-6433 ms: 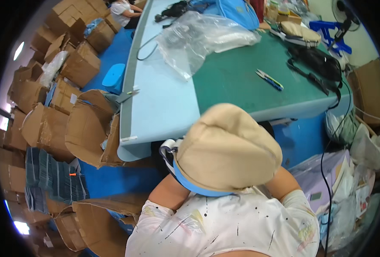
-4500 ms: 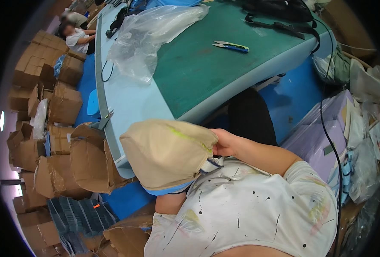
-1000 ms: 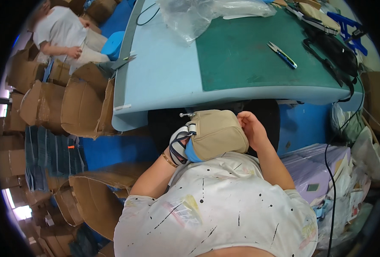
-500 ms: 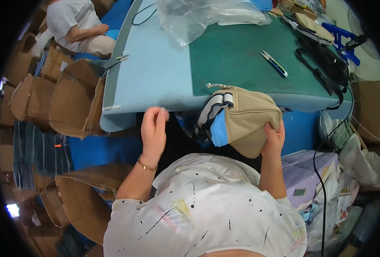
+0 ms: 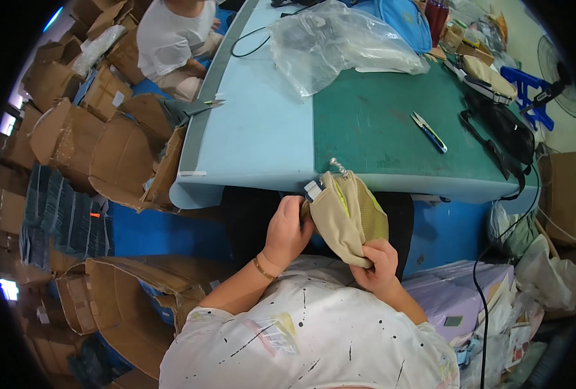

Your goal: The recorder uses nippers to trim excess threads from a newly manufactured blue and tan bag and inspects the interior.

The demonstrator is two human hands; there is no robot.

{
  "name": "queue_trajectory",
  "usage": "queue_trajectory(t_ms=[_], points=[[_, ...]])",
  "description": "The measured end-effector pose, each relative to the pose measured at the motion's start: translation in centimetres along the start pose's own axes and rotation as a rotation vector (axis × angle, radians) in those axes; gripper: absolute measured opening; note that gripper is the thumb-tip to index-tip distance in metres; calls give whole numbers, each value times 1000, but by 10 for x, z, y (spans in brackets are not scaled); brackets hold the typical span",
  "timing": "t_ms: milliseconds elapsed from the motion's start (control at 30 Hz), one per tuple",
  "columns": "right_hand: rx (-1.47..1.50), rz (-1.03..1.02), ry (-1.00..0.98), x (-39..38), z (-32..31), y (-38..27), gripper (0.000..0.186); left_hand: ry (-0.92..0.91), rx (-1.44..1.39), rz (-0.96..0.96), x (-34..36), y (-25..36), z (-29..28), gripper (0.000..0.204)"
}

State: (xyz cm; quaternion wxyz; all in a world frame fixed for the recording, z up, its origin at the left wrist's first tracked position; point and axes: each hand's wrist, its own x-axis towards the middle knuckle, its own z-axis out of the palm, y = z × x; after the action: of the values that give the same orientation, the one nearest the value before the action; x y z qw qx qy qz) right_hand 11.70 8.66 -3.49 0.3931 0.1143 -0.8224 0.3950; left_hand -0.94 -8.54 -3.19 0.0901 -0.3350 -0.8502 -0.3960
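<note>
A small beige bag is held over my lap below the table's front edge, tilted, showing a yellow-green zipper line, a mesh panel, a striped strap end and a silvery cord or chain at the top. My left hand grips its left side with curled fingers, partly hidden by the bag. My right hand pinches its lower right corner. Beyond it, snips with blue handles lie on the green mat.
Cardboard boxes crowd the left, where a co-worker sits. The table holds clear plastic, a blue bag and a black bag. A fan, hanging cable and wrapped lilac bundles are at right.
My left hand, raised away from the bag half a second ago, has come back onto it. The bag has turned upright-ish and shows its zipper. The co-worker has shifted.
</note>
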Motion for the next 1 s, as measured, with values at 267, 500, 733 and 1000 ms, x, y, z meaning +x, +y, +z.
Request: queue_trajectory(t_ms=[267,500,733,1000], points=[[23,358,111,3,-26,31,20,-273,-547,-291,2,-10,-11,7],[653,808,314,-12,-22,66,22,-535,-1830,-604,7,-1,6,17],[1032,972,459,6,-20,50,46,-351,-1353,-461,13,-4,0,21],[1558,1176,614,11,-24,59,39,-166,-336,45,-12,13,-10,37]])
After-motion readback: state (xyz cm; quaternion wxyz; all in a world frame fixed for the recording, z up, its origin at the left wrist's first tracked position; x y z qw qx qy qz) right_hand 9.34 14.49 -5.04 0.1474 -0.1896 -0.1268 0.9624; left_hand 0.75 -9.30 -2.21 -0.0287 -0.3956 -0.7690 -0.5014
